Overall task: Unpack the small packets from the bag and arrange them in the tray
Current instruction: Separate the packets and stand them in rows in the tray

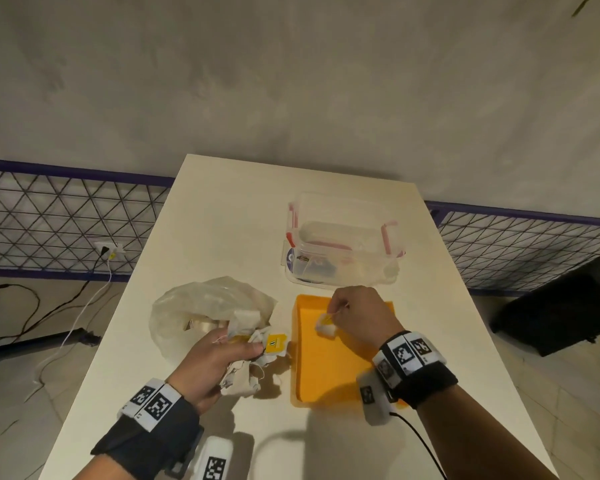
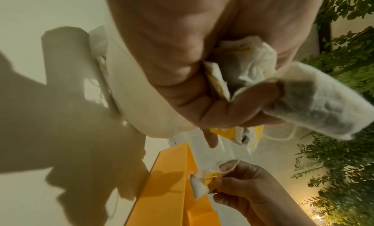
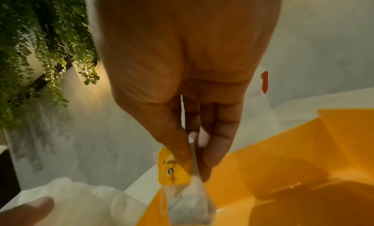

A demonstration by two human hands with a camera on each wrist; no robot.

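An orange tray [image 1: 326, 375] lies on the white table, to the right of a crumpled clear plastic bag [image 1: 208, 303]. My right hand [image 1: 357, 313] hovers over the tray's far end and pinches one small white tea packet [image 1: 325, 325] with a yellow tag [image 3: 174, 170]. The packet [image 3: 188, 203] hangs from thumb and fingers above the tray [image 3: 283, 173]. My left hand [image 1: 215, 358] grips a bunch of several packets [image 1: 253, 355] with yellow tags, between bag and tray. In the left wrist view those packets [image 2: 303, 101] stick out of the closed fingers.
A clear lidded container [image 1: 343, 240] with red clips stands behind the tray. The table's left edge [image 1: 118, 306] runs close to the bag. Cables lie on the floor at the left; a black box [image 1: 561, 306] sits on the floor at the right.
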